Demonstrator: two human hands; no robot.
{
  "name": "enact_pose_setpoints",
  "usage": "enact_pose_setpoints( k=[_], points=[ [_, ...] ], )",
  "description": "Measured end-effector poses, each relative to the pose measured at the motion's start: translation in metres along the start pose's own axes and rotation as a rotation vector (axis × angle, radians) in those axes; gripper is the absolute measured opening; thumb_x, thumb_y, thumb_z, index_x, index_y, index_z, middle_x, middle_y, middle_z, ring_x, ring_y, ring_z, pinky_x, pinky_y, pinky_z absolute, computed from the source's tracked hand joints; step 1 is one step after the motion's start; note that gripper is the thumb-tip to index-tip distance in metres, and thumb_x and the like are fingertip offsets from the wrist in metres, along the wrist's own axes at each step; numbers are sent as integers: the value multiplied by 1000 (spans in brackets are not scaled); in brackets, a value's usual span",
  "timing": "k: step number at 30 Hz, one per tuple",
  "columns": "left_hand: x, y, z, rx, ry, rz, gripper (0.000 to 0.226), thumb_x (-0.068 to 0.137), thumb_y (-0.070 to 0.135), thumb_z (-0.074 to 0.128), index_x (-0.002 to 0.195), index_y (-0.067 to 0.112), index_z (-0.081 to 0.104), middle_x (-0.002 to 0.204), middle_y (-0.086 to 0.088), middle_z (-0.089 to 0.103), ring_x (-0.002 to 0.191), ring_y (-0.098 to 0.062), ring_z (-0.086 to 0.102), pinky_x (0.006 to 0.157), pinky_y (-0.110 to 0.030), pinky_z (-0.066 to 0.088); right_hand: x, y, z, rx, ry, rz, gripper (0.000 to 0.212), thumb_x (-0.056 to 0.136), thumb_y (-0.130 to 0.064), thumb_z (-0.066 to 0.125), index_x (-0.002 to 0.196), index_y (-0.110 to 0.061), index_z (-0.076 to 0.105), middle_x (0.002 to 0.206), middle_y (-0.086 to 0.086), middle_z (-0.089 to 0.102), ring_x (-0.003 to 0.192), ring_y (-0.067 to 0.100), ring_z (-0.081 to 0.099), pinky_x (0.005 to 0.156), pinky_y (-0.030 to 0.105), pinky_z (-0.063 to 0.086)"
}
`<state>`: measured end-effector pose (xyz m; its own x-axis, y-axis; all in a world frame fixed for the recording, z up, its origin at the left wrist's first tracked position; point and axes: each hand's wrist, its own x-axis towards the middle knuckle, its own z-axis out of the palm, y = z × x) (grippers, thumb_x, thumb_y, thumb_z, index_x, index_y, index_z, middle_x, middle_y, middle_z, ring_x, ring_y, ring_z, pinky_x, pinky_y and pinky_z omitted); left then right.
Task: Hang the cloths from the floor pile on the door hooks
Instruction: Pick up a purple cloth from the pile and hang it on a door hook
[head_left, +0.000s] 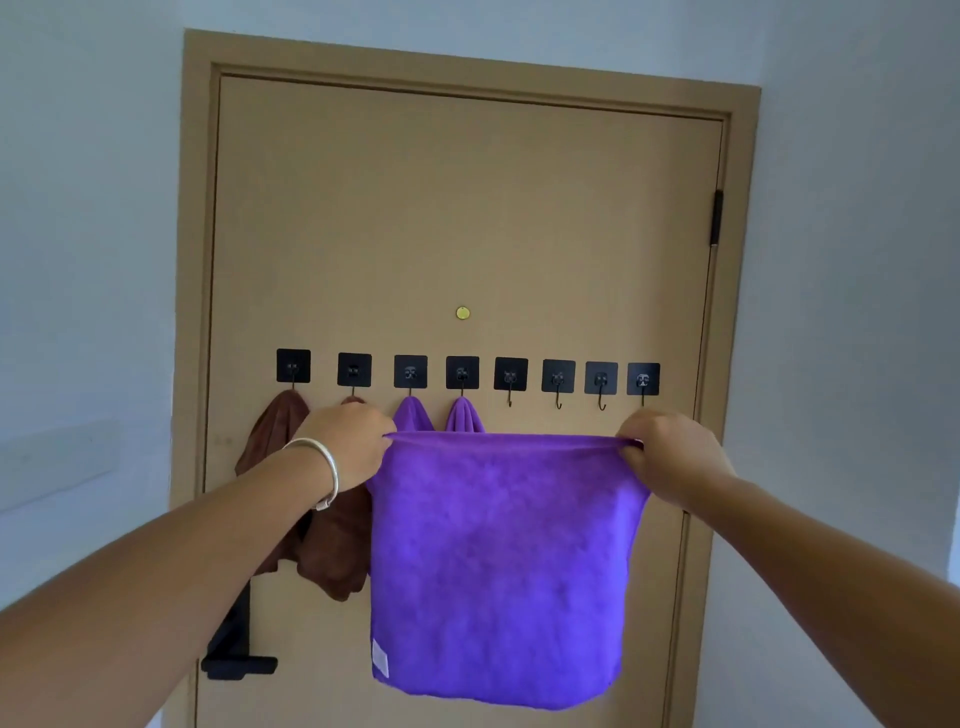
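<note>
grip: my left hand (345, 447) and right hand (667, 457) each pinch a top corner of the square purple microfibre cloth (504, 566), top edge stretched flat between them.
cloth place: hangs free below both hands, in front of the tan wooden door (467, 218), not on a hook yet.
step: I'd bunch one corner and loop it over the fifth black adhesive hook (510, 382), just above the span between my hands; first bare one.
hooks holding: two brown cloths (332, 551) behind my left wrist, two hung purple cloths (441, 415) just above the held edge.
hooks bare: four, above and toward my right hand.
pile: out of view.
</note>
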<state>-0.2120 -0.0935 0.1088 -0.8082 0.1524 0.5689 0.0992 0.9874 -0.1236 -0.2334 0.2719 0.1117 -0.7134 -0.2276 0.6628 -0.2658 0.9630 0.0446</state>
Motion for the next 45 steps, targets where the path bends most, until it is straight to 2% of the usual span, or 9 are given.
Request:
enact_pose_setpoints(
  k=[4,11,15,18,20,24,30,39,45],
  points=[
    [27,-2,25,-135,36,8,32,91,21,42,62,18,54,68,0,59,63,-15,54,49,-24,26,28,1,19,72,-22,31,12,86,-18,55,90,-18,66,96,-5,57,81,18,57,70,36,53],
    [66,4,57,-247,136,38,14,85,22,53,78,26,64,81,10,64,77,-11,59,69,-27,44,76,20,65,165,1,-64,23,74,-1,47,70,-22,41,78,-7,51,71,20,47,55,30,36],
    [87,7,79,-287,92,86,24,81,5,53,73,27,47,88,5,67,86,-16,63,79,-37,51,99,37,92,105,-52,-213,34,68,10,38,74,-23,36,80,-9,49,74,20,45,52,27,26],
    [112,11,91,-138,-10,241,33,61,-9,42,68,23,38,82,9,53,75,-16,51,63,-31,39,117,47,111,-17,-124,-430,36,69,9,41,82,-25,44,94,-9,52,87,18,46,62,26,27],
    [129,17,96,49,-54,314,37,58,-8,41,75,24,41,91,12,46,84,-12,47,60,-27,31,130,52,123,-81,-157,-493,43,78,6,42,101,-28,54,108,-7,51,100,18,47,69,26,29],
    [155,31,110,202,-65,305,46,69,-6,40,97,31,42,89,9,35,87,-17,40,52,-25,18,153,56,142,-116,-184,-469,60,85,3,44,130,-35,46,110,-1,44,102,23,48,67,30,33],
    [181,51,131,142,-37,148,79,84,-2,37,144,46,23,121,5,46,113,-21,46,72,-29,31,184,52,164,-113,-141,-408,72,83,0,46,142,-39,30,98,-1,38,92,25,51,61,32,35],
    [225,65,140,81,-78,-66,72,88,0,39,146,40,26,115,-3,50,105,-26,52,77,-35,46,210,24,175,-209,-140,-264,52,87,-3,46,135,-21,36,106,7,44,98,27,51,60,34,33],
    [247,79,155,148,-120,-99,59,87,2,42,139,27,35,112,-7,52,101,-27,53,70,-33,39,226,16,193,-270,-191,-200,47,89,-6,49,134,-13,38,117,11,46,105,29,51,67,37,36]
  ],
)
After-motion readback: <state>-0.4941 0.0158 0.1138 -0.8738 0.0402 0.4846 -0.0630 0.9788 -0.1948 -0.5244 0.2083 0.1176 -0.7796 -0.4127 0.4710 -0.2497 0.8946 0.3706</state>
